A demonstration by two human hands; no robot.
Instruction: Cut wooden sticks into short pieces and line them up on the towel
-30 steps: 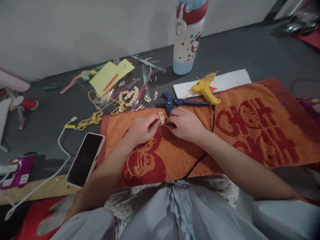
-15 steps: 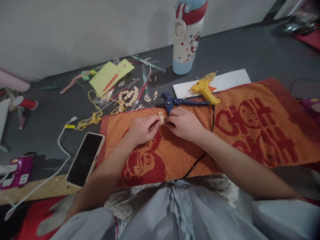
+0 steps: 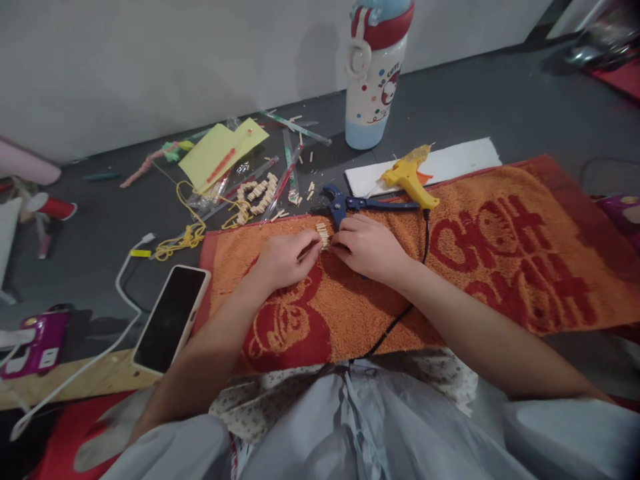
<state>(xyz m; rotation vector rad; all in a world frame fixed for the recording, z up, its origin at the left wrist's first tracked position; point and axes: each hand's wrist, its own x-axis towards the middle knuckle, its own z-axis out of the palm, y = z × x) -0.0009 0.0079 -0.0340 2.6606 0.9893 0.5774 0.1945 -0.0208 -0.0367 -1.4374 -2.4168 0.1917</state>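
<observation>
A short strip of small wooden stick pieces [image 3: 323, 231] lies on the orange towel [image 3: 370, 313], between my two hands. My left hand [image 3: 291, 257] has its fingers pinched together at the strip's left and lower edge. From the other side, my right hand [image 3: 367, 248] is closed with its fingertips at the strip's lower right end. Fingers hide the lower part of the strip. Just beyond my right hand lies a blue-handled cutter [image 3: 340, 205], partly covered by that hand. A yellow hot glue gun [image 3: 413, 179] rests behind it on a white board [image 3: 463, 162].
A looped chain of wooden pieces [image 3: 270, 193], yellow cord [image 3: 187, 240], yellow paper [image 3: 207, 157] and clear plastic sleeves lie back left. A tall bottle [image 3: 373, 87] stands behind the towel. The phone [image 3: 173, 320] lies left, beside a white cable [image 3: 123, 273]. The glue gun's black cord [image 3: 395, 327] crosses the towel.
Almost nothing differs. My right fingers have shifted very slightly by the strip; my left hand stays in place.
</observation>
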